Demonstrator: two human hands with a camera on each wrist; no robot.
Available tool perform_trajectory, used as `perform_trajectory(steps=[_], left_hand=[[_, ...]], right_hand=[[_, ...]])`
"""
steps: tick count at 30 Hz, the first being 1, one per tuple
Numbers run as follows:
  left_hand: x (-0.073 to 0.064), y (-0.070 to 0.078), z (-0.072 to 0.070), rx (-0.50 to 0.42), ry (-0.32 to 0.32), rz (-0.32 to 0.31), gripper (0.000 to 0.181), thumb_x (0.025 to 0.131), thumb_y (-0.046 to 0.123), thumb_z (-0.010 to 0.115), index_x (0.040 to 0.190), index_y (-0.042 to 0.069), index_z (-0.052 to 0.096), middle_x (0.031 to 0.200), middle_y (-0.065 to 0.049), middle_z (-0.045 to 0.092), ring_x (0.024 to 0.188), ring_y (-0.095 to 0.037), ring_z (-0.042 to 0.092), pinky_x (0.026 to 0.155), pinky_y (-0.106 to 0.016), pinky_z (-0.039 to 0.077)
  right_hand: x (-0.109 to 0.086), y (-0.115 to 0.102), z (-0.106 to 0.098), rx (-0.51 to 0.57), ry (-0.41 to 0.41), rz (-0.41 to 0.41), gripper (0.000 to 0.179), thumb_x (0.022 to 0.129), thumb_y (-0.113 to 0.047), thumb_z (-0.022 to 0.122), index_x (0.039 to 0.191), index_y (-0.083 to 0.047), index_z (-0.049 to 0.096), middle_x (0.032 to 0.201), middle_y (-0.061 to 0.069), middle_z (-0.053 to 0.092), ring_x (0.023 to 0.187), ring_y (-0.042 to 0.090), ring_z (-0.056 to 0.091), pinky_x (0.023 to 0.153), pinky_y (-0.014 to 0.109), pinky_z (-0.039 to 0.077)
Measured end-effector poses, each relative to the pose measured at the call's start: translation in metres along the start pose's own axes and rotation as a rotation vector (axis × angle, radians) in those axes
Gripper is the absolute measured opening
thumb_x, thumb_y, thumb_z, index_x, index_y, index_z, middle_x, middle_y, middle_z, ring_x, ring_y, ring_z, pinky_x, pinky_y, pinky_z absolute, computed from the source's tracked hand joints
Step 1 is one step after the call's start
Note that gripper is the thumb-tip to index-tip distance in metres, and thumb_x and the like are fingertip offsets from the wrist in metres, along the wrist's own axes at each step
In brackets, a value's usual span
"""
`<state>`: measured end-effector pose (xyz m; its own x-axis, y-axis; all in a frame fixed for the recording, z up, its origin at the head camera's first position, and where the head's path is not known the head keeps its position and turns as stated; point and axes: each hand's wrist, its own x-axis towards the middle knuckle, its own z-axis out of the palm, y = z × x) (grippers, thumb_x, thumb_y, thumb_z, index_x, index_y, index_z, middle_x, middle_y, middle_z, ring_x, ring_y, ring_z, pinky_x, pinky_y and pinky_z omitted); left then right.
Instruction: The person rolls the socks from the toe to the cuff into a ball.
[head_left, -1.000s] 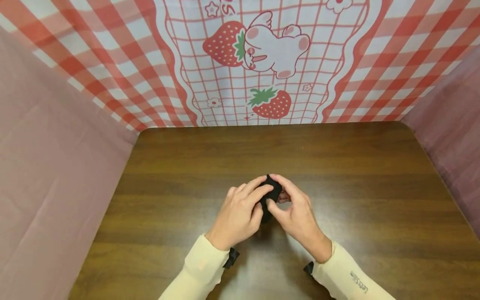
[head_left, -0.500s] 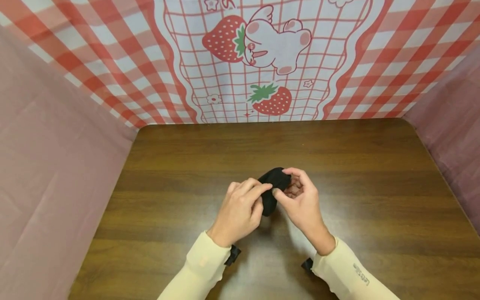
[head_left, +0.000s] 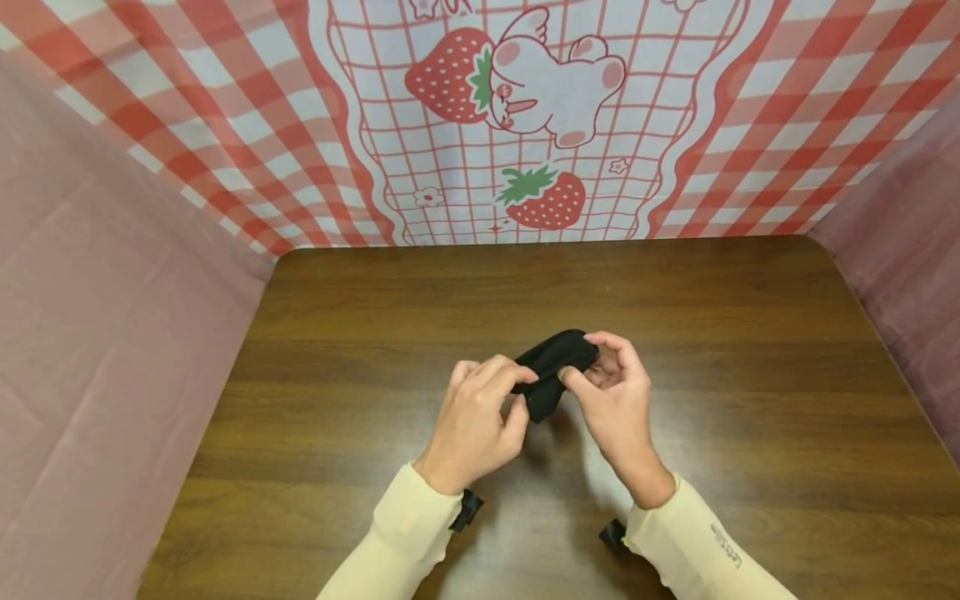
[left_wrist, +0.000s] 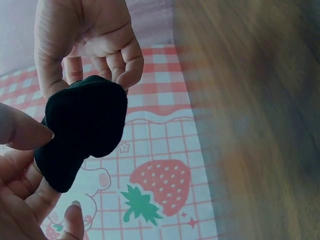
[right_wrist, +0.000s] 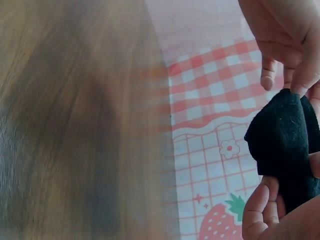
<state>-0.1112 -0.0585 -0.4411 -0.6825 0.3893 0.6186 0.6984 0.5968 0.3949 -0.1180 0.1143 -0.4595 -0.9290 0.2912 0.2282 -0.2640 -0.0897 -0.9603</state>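
Observation:
A black sock [head_left: 558, 354], folded over on itself, is stretched between both hands above the middle of the table. My left hand [head_left: 476, 417] pinches its left end between thumb and fingers. On the other side, my right hand [head_left: 618, 408] grips the right end, thumb on the near face and fingers round the far edge. In the left wrist view the sock [left_wrist: 92, 117] appears as a dark rounded bundle with a narrower part toward the left hand. The right wrist view shows a fold running along the sock [right_wrist: 280, 135].
A brown wood-grain table [head_left: 375, 308] lies beneath the hands. Behind it hangs a red-and-white checked cloth [head_left: 255, 125] with strawberry prints, and pink cloth [head_left: 97, 333] borders the left and right sides. Black wrist devices [head_left: 467, 510] sit under the cream sleeves.
My right hand has moved right and slightly up, drawing the sock out from a compact bundle to a longer shape. The left hand has stayed nearly in place.

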Motion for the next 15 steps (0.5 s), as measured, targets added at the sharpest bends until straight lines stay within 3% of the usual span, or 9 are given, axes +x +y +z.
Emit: perform_trajectory(steps=[7,15], left_hand=[[0.0003,0.0012,0.001,-0.118,-0.025,-0.074,0.021,0.079,0.005,0.063,0.099,0.006,0.067,0.094,0.0,0.065,0.064,-0.01,0.049,0.073,-0.032,0.045],[0.0025,0.0023,0.0011,-0.365,-0.049,-0.212,0.02,0.08,-0.003,0.063,0.099,0.004,0.064,0.093,-0.002,0.062,0.056,-0.007,0.045,0.051,-0.022,0.042]], right_hand=[[0.0013,0.0001,0.0008,0.185,0.072,0.088,0.043,0.074,0.026,0.055,0.108,0.0,0.059,0.088,0.01,0.066,0.07,0.014,0.064,0.061,0.025,0.055],[0.0005,-0.0044,0.0004,0.434,0.081,0.208,0.046,0.077,0.027,0.051,0.106,-0.007,0.06,0.088,0.01,0.064,0.071,0.017,0.065,0.062,0.028,0.055]])
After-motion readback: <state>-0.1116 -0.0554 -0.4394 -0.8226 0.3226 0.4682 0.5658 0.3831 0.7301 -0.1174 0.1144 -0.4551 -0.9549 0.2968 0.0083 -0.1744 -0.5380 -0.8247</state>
